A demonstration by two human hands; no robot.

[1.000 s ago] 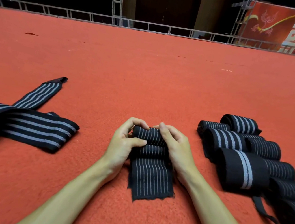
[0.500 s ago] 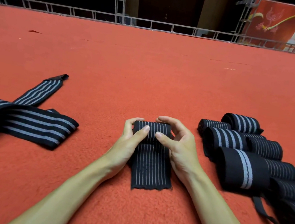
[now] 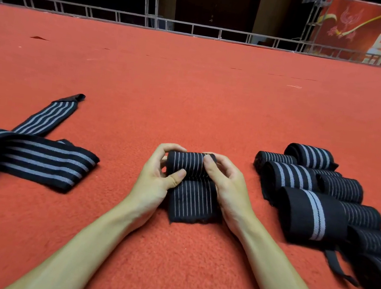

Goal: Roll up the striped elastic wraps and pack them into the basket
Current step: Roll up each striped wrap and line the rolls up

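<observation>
Midway through the job, a person's left hand [image 3: 152, 183] and right hand [image 3: 229, 189] curl round a thin-striped elastic wrap [image 3: 186, 163] on the red carpet [image 3: 204, 92]. The thumbs press the near face of the roll and the fingers hook over its far side. A short flat tail of the wrap lies between the wrists, not yet wound in. Near the outer side of the right hand sits a cluster of finished rolls [image 3: 307, 209], touching one another. Well out from the left hand, broad-striped loose wraps [image 3: 42, 160] lie flat and crossed, unrolled. Rolling looks more than half done and packing not begun, as no basket appears anywhere in the frame. The rolls nearest the right edge are blurred and cut off, so their count is perhaps seven or eight. The loose wraps run off the left edge, so their full length is unseen.
</observation>
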